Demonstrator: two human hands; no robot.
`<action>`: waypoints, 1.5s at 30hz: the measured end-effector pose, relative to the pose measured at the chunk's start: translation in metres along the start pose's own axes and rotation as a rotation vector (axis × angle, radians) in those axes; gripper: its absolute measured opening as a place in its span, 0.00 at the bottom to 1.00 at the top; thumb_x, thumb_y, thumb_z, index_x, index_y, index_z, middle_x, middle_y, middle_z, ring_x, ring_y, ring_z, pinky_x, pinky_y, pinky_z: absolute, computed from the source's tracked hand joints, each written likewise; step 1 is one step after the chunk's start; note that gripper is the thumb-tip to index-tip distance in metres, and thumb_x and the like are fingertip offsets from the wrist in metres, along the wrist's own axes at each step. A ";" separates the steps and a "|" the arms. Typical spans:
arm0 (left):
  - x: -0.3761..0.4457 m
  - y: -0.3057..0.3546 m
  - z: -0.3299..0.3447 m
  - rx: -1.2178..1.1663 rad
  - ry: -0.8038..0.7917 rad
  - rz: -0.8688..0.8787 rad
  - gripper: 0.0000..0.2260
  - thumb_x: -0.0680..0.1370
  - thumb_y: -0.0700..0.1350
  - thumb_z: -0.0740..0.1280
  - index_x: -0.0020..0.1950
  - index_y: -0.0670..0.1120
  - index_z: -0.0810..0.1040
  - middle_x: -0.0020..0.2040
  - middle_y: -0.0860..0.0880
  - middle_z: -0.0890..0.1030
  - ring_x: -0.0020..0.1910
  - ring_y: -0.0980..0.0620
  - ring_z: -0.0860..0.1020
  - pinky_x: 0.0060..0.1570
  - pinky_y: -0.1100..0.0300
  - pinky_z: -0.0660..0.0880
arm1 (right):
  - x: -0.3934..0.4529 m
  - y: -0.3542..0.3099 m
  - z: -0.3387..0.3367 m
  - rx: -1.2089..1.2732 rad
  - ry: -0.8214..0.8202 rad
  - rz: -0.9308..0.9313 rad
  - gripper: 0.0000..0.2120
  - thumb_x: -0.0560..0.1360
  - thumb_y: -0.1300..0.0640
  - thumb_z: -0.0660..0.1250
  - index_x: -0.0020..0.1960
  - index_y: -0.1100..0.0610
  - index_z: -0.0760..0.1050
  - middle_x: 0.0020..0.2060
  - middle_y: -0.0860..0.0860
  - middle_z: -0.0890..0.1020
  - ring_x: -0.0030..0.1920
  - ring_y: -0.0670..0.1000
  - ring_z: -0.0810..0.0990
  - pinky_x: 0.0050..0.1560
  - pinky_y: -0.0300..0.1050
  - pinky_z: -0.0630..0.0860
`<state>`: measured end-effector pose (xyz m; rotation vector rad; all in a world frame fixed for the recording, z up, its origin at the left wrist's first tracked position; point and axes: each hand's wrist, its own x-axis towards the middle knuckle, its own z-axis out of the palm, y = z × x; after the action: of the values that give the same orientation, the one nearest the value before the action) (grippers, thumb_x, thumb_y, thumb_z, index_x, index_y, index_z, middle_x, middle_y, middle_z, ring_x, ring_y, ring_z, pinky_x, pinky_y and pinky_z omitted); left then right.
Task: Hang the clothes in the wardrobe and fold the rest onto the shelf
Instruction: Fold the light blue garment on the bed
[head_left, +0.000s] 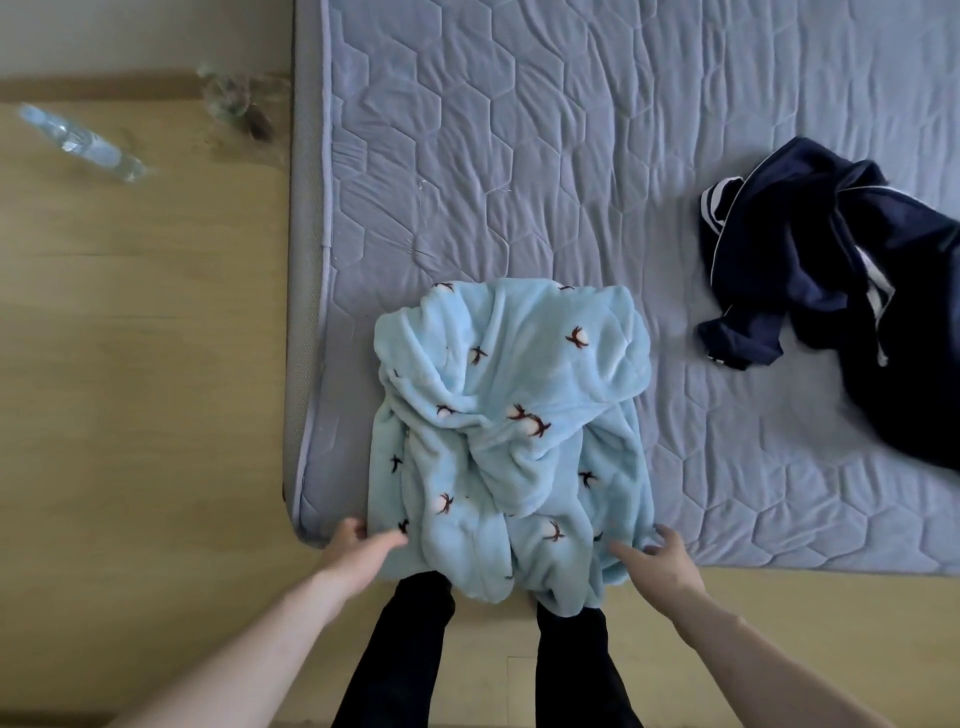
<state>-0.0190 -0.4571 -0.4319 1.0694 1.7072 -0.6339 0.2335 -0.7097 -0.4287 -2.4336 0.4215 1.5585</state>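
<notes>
A light blue fleece garment (511, 431) with small dark and white flower prints lies bunched at the near edge of the mattress (519, 156), its lower end hanging over the edge. My left hand (358, 545) touches its lower left corner, thumb lying on the fleece, fingers at the edge. My right hand (657, 558) rests at its lower right corner with fingers spread. Whether either hand pinches the fabric is unclear. A dark navy garment (841, 291) with white stripes lies crumpled at the right of the mattress.
The grey quilted mattress sits on a wooden floor (140, 364). A clear plastic bottle (83, 143) lies on the floor at far left, with crumpled clear plastic (234, 98) near the mattress corner. My legs in dark trousers (405, 649) stand at the mattress edge.
</notes>
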 end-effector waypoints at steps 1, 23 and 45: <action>-0.002 -0.005 0.003 0.010 -0.049 0.000 0.27 0.72 0.50 0.78 0.66 0.44 0.73 0.60 0.48 0.79 0.54 0.49 0.78 0.51 0.56 0.73 | 0.001 0.002 0.001 -0.007 -0.023 0.000 0.40 0.75 0.47 0.73 0.80 0.55 0.59 0.56 0.53 0.77 0.54 0.56 0.77 0.53 0.50 0.75; -0.118 0.031 -0.023 -0.384 0.050 0.419 0.10 0.83 0.39 0.66 0.56 0.52 0.83 0.43 0.38 0.81 0.31 0.46 0.80 0.29 0.56 0.80 | -0.073 -0.036 -0.052 0.454 -0.050 -0.174 0.12 0.80 0.51 0.70 0.61 0.52 0.72 0.50 0.53 0.86 0.46 0.55 0.87 0.44 0.52 0.83; -0.034 0.226 -0.045 -0.557 0.102 0.515 0.23 0.67 0.35 0.74 0.61 0.49 0.79 0.53 0.60 0.86 0.54 0.52 0.85 0.61 0.48 0.81 | -0.010 -0.191 -0.090 0.875 -0.093 -0.297 0.26 0.72 0.62 0.79 0.68 0.60 0.77 0.62 0.52 0.83 0.58 0.48 0.84 0.51 0.41 0.83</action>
<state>0.1625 -0.3261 -0.3681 1.0741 1.4736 0.2186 0.3737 -0.5605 -0.3768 -1.6491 0.5455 1.0383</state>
